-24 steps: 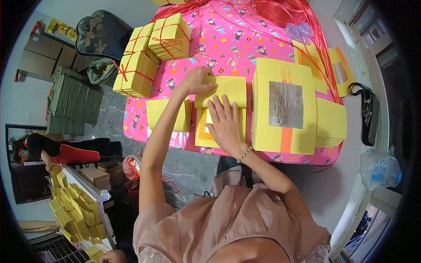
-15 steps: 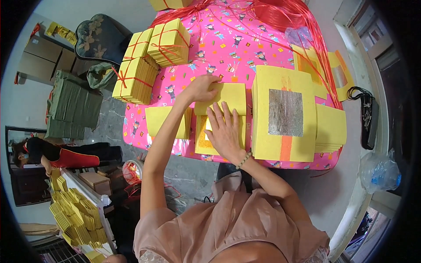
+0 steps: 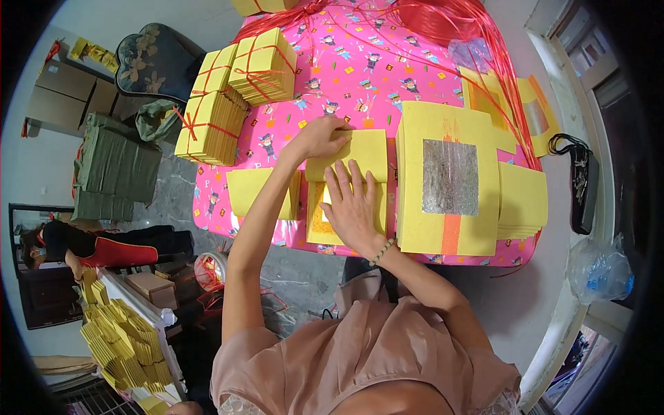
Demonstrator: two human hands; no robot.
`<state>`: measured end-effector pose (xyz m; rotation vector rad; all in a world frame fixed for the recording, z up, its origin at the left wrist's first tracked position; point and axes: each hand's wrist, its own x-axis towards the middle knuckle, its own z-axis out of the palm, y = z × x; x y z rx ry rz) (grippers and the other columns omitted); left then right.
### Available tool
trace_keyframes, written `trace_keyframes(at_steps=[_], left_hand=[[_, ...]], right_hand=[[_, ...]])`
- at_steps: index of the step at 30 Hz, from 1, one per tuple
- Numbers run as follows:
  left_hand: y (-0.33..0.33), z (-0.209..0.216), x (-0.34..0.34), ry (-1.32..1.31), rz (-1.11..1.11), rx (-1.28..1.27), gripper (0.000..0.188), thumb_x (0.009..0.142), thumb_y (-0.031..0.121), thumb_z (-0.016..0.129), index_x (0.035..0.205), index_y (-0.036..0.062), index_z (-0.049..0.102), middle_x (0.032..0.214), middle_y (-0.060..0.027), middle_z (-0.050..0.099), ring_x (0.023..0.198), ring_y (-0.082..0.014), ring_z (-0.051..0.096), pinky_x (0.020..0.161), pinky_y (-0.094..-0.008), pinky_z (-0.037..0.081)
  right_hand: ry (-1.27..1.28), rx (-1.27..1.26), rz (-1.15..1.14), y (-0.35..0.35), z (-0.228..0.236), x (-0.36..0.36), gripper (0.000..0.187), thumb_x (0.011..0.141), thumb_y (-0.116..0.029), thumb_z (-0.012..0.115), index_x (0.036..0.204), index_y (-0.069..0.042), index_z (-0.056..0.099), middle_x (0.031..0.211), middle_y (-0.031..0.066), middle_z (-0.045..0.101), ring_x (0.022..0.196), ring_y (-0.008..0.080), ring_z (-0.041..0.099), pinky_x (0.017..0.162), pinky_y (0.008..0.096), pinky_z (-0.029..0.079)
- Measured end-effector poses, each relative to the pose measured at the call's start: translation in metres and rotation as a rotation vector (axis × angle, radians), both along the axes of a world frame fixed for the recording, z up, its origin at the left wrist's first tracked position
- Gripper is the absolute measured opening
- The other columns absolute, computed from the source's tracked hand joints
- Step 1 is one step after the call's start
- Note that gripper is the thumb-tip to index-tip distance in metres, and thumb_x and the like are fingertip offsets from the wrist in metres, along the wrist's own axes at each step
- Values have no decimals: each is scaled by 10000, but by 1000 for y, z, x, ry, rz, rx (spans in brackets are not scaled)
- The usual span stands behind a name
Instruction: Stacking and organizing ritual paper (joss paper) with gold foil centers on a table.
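Note:
Before me on the table lies a sheet of yellow paper (image 3: pixel 365 149), its far part folded over toward me. Below the fold, its near part shows an orange and pale patch. My left hand (image 3: pixel 321 140) is at the far left corner of the fold, fingers bent and closed on the paper's edge. My right hand (image 3: pixel 354 207) lies flat across the sheet, fingers stretched out and slightly apart, their tips on the folded flap. Close by on the right is a thick stack of yellow sheets (image 3: pixel 413 225) with a silver square and orange stripe on top.
Folded yellow papers (image 3: pixel 259 192) lie left of my sheet, and another folded pile (image 3: pixel 524 197) lies at the right. Red-tied yellow bundles (image 3: pixel 266 66) stand far left on the pink tablecloth (image 3: pixel 346 76). Red strands (image 3: pixel 501 48) hang along the right. A person (image 3: pixel 111 245) bends over papers at left.
Almost nothing differs. My left hand's fingertips have shifted very slightly along the fold; my right hand stays flat on the sheet.

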<state>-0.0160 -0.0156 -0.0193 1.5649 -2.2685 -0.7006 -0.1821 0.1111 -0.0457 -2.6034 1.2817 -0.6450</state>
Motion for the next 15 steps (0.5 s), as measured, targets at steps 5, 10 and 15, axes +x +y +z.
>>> trace_keyframes(at_steps=[5, 10, 15], left_hand=[[0, 1, -4, -19, 34, 42, 329, 852, 249, 619, 1089, 30, 688, 1014, -192, 684, 946, -357, 651, 839, -432, 516], [-1, 2, -1, -13, 38, 54, 348, 857, 246, 646, 1102, 0, 675, 993, -179, 703, 922, -320, 677, 830, -390, 528], [-1, 3, 1, 48, 67, 101, 384, 860, 275, 675, 1124, -4, 676, 1001, -180, 709, 939, -280, 690, 830, -365, 533]], right_hand=[[18, 1, -23, 0, -1, 2, 710, 855, -381, 670, 1429, -49, 414, 1457, 148, 376, 1387, 349, 276, 1103, 566, 216], [49, 5, -37, 2, 1, 5, 708, 859, -384, 665, 1429, -48, 413, 1457, 150, 382, 1388, 349, 279, 1105, 567, 214], [63, 22, -50, 3, 2, 7, 705, 867, -386, 656, 1433, -47, 409, 1457, 156, 385, 1392, 351, 276, 1109, 568, 209]])
